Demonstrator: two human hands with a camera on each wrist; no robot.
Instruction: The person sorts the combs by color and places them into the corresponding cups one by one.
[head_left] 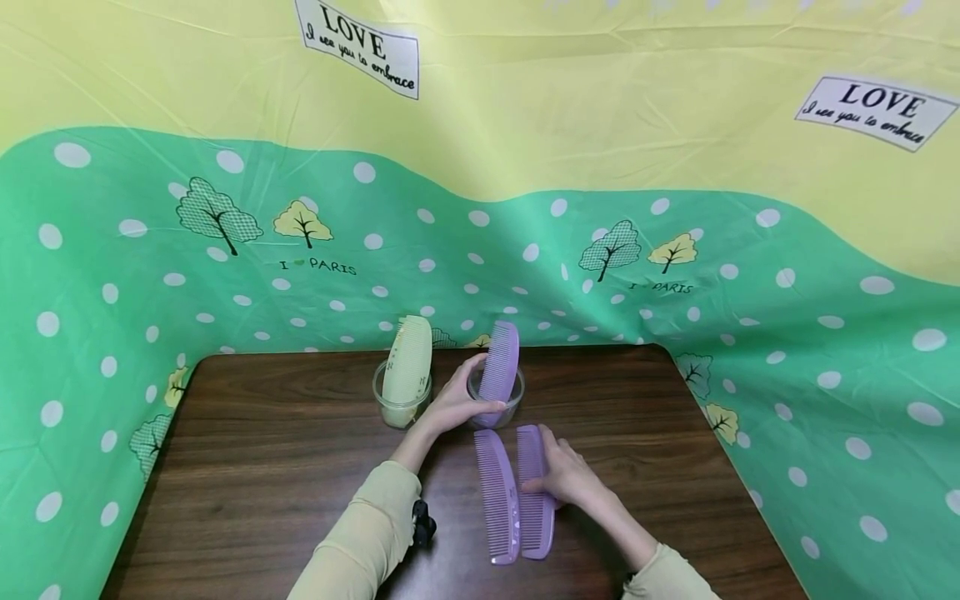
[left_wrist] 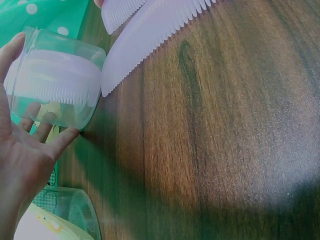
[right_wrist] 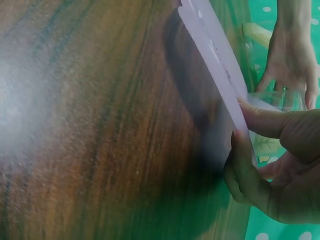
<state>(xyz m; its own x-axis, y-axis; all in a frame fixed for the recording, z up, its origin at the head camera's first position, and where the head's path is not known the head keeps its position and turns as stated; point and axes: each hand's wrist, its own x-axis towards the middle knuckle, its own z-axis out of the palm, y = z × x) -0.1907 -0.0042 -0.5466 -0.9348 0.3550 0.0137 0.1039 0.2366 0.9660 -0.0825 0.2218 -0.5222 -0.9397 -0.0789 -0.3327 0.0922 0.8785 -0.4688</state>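
Observation:
My left hand (head_left: 452,406) holds a clear plastic cup (head_left: 516,403) near the back of the table, thumb along the near side and fingers round the left. A purple comb (head_left: 502,358) leans upright in that cup, its upper half above the rim. In front of the cup, my right hand (head_left: 564,472) pinches a second purple comb (head_left: 536,525) at its right edge, thumb across its face; the right wrist view shows thumb and fingers on the comb (right_wrist: 215,55). Just left of it lies a third purple comb (head_left: 498,500), teeth to the left.
Left of my left hand stands another clear cup (head_left: 377,395) with pale green combs (head_left: 411,358) upright in it. Both cups are close to the table's back edge, where a green and yellow printed cloth (head_left: 480,250) hangs. The dark wooden table (head_left: 270,467) extends to both sides.

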